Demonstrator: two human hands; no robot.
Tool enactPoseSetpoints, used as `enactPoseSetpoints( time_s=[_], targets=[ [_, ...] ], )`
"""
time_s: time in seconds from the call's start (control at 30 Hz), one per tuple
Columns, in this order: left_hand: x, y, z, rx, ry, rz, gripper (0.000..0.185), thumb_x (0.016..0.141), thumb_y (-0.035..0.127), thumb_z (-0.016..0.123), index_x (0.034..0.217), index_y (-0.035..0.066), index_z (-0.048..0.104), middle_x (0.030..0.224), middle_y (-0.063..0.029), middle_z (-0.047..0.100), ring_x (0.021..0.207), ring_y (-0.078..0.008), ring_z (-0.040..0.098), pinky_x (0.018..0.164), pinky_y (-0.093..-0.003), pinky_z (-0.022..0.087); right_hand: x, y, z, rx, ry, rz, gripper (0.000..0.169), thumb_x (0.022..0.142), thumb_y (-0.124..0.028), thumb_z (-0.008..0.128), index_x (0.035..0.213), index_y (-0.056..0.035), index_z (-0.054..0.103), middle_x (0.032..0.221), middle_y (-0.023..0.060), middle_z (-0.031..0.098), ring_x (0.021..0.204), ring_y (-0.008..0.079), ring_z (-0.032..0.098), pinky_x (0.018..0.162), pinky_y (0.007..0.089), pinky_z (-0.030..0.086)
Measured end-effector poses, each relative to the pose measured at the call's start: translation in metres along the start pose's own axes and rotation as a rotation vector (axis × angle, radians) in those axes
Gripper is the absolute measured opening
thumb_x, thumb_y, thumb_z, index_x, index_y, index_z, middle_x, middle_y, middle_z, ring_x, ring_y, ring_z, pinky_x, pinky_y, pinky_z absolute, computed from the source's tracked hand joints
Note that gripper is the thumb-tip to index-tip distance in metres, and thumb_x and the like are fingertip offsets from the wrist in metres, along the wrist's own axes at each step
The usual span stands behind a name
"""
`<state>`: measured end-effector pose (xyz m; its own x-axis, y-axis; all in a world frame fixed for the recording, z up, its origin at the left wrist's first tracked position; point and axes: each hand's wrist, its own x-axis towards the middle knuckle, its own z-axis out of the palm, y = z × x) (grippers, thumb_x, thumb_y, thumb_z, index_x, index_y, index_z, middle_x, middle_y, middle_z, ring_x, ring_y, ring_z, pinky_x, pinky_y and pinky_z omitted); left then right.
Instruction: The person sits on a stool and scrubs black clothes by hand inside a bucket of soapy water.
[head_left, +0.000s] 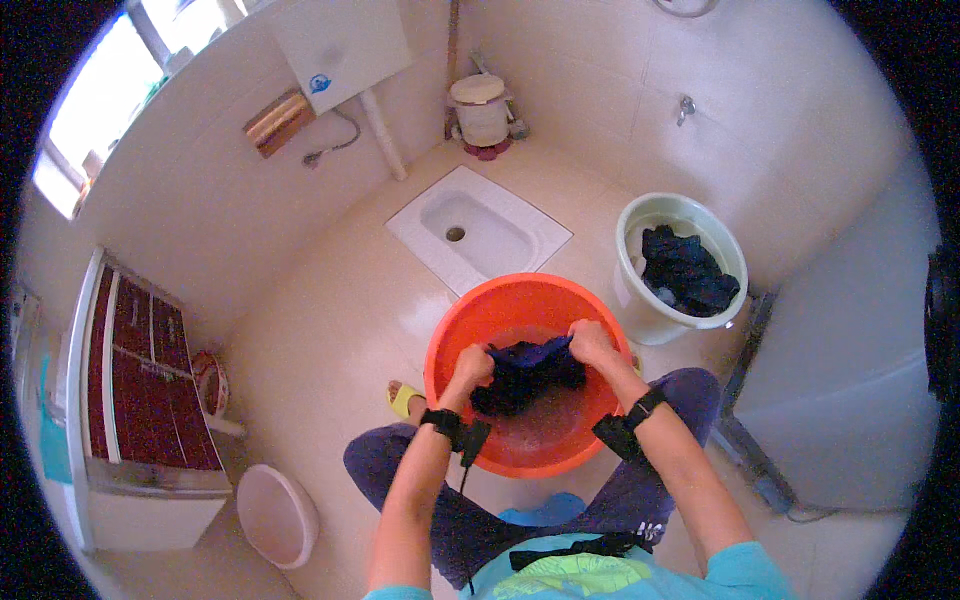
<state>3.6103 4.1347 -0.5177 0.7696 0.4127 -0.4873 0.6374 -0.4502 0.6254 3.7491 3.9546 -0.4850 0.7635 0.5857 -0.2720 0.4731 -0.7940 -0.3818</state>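
A dark navy or black cloth garment (529, 379) is stretched between my two hands over an orange plastic basin (525, 457). My left hand (474, 366) is closed on its left end, and my right hand (590, 343) grips the opposite end. The garment's lower part hangs down into the basin, where a little cloudy liquid seems to lie at the bottom. Both hands are inside the rim. The basin stands on the floor between my knees.
Right of the basin stands a pale bucket (630, 292) holding dark wet-looking cloth (686, 270). A squat toilet (551, 232) lies just beyond the basin. A pink basin (277, 517) leans by the cabinet (150, 360) at left. Farther back is a lidded bin (481, 112); a tap (685, 109) juts from the wall.
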Motion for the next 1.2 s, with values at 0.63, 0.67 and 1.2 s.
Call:
enactPoseSetpoints(
  time_s=[0.63,0.67,1.2],
  targets=[
    [0.095,-0.114,0.148,0.093,-0.321,-0.318,0.072,0.073,0.047,0.043,0.127,0.015,0.009,0.126,-0.027,0.012,0.113,-0.0391,0.026,0.092,-0.0409,0.025,0.017,0.006,0.215,0.017,-0.422,0.351,0.074,0.069,-0.018,0.054,0.126,-0.0282,0.009,0.132,0.0111,0.002,0.118,0.0377,0.01,0.081,0.064,0.019],
    [0.092,-0.125,0.151,0.087,-0.321,-0.309,0.07,0.073,0.048,0.042,0.126,0.013,0.013,0.126,-0.0261,0.015,0.113,-0.0382,0.026,0.092,-0.0408,0.025,0.016,0.003,0.22,0.047,-0.469,0.337,0.072,0.069,-0.018,0.054,0.126,-0.0254,0.012,0.131,0.0118,0.01,0.117,0.0353,0.016,0.083,0.0601,0.022],
    [0.05,-0.084,0.105,-1.269,-0.089,-0.318,0.046,0.08,0.049,0.032,0.099,0.01,0.05,0.092,-0.0067,0.054,0.083,-0.0235,0.051,0.071,-0.0348,0.044,0.045,-0.04,0.129,0.53,-0.489,-0.229,0.037,0.054,-0.018,0.054,0.089,-0.0052,0.056,0.095,0.0177,0.047,0.09,0.0328,0.046,0.076,0.0353,0.039]
  ],
)
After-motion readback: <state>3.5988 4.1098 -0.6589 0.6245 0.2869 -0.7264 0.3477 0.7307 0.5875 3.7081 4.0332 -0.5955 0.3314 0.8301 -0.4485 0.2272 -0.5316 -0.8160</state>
